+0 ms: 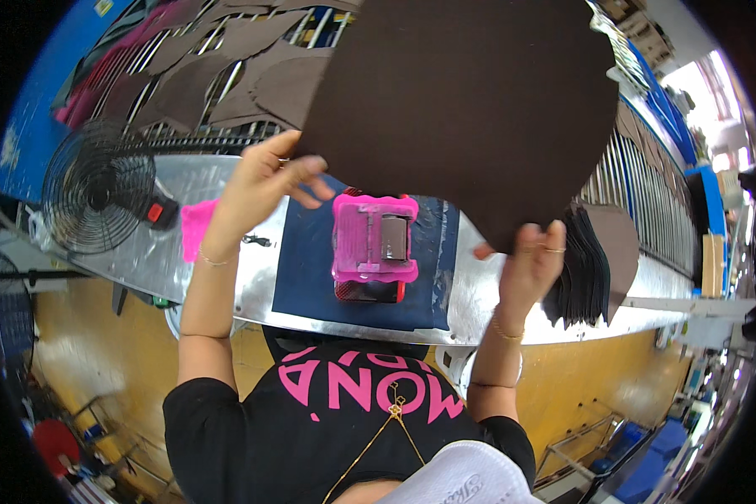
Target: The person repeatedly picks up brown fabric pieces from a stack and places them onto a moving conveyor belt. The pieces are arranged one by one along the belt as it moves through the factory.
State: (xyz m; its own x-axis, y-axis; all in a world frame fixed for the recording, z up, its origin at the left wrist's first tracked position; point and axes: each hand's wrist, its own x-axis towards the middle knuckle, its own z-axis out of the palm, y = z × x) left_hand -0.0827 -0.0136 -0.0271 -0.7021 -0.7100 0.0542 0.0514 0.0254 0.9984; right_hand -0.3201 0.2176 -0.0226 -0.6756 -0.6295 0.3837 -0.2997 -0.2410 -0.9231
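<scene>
My right fingers (529, 239) grip the tapering lower corner of a dark brown panel (470, 101), between five and six o'clock on its outline, while my left fingers (307, 170) curl at its eight o'clock edge; whether they pinch it or merely steady it, I cannot tell. The panel is held up at one o'clock from a pink plate (357, 239), the center of my dial. It looks light, thin and supple to me, its matte face unlikely to slip or break, though so broad a span should sag if held from one side. Opposite edges look the surest places to take hold. The plate sits over a red-and-black base (370, 291) on a dark blue mat (302, 281), spread across the metal worktop (254, 290). At three o'clock, dark layered pieces (578, 273) lie stacked; at nine, a pink cloth (196, 228) rests short of a black fan (101, 197). Farther out, toward half past ten, brown cut pieces (277, 88) cover a slatted rack (315, 28).
</scene>
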